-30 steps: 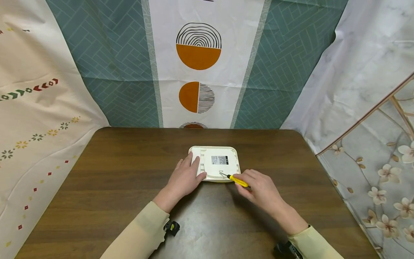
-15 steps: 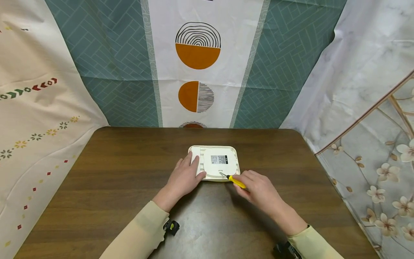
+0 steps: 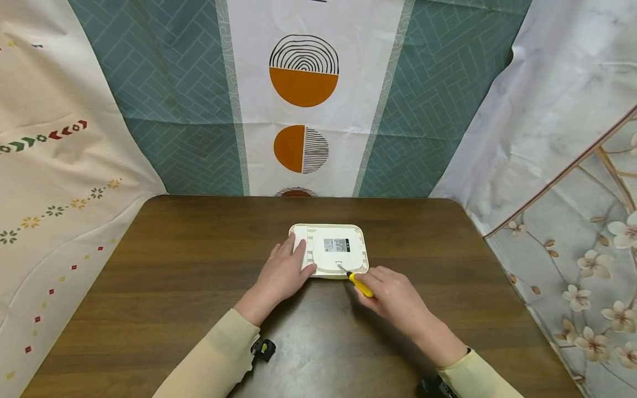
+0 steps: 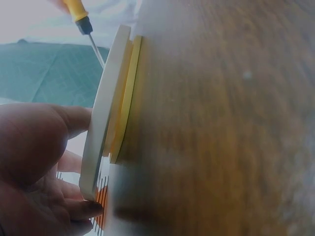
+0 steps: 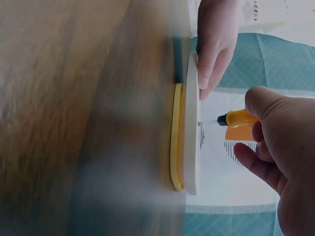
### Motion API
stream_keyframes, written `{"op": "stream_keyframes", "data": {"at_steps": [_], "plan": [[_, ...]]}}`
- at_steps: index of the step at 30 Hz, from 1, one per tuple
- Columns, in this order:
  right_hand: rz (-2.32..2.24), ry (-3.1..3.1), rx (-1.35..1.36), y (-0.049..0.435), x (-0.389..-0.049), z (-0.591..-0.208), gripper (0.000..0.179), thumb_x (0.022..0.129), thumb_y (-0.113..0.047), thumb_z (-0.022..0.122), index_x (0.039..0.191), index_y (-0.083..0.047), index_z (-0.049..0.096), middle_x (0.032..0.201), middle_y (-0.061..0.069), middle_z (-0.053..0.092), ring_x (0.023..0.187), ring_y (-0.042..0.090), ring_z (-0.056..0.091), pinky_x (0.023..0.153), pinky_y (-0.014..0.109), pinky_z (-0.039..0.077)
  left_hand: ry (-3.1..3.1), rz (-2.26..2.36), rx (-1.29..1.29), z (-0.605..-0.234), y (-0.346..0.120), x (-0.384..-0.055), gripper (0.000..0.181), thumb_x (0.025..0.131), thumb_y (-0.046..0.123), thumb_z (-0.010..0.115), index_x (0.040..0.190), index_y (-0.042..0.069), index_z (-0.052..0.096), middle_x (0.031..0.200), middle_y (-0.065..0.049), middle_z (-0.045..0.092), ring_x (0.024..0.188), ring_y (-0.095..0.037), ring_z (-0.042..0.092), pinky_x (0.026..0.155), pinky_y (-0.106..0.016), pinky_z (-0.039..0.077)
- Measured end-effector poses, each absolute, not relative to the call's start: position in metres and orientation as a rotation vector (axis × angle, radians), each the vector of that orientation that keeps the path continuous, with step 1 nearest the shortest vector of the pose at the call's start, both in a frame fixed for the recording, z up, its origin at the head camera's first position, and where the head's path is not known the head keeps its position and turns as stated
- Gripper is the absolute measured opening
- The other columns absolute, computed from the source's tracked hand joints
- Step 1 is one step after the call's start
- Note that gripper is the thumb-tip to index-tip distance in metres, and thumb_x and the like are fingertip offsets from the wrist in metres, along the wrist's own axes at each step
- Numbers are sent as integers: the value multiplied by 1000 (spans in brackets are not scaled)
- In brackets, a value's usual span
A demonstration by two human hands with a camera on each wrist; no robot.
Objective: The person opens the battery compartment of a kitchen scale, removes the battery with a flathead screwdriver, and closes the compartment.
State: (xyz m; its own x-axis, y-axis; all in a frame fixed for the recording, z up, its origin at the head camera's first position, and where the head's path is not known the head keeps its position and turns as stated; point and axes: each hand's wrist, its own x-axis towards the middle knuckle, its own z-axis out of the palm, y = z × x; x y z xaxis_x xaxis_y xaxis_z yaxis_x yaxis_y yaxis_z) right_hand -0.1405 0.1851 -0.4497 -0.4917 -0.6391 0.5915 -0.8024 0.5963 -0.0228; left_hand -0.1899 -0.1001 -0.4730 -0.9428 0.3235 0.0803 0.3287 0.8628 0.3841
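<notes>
A flat white plastic device with rounded corners lies on the table, its printed label facing up and a yellow layer beneath the white body. My left hand rests on the device's left end, fingers extended and spread over it, thumb near the front edge. My right hand holds a small screwdriver by its yellow handle, between thumb and fingers. Its thin metal shaft slants down to the device's face, tip at a small rectangular mark below the label. In the right wrist view, the black collar of the screwdriver shows ahead of the thumb.
The brown wooden table extends around the device on all sides. Patterned cloths hang behind it, with a teal and white curtain at the back and a floral sheet on the right.
My right hand has shifted slightly left and nearer, and the screwdriver handle has swung to a steeper slant. The screwdriver tip stays at the same spot; the left hand holds its place.
</notes>
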Motion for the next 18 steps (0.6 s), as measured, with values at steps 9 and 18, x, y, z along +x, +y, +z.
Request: {"op": "stream_keyframes", "data": {"at_steps": [9, 18], "plan": [[356, -2321, 1159, 175, -138, -454, 20, 84, -7, 90, 95, -10, 74, 82, -3, 67, 72, 14, 57, 63, 28, 54, -3035, -620, -522, -474, -99, -190, 74, 111, 43, 67, 163, -6, 47, 173, -36, 29, 159, -46, 37, 132, -58, 24], [358, -2301, 1164, 170, -137, -457, 23, 83, -6, 86, 88, -13, 65, 77, -7, 56, 71, 13, 53, 61, 28, 50, -2989, -608, -540, -474, -101, -189, 73, 110, 41, 70, 160, -7, 50, 170, -37, 34, 156, -48, 41, 130, -60, 28]]}}
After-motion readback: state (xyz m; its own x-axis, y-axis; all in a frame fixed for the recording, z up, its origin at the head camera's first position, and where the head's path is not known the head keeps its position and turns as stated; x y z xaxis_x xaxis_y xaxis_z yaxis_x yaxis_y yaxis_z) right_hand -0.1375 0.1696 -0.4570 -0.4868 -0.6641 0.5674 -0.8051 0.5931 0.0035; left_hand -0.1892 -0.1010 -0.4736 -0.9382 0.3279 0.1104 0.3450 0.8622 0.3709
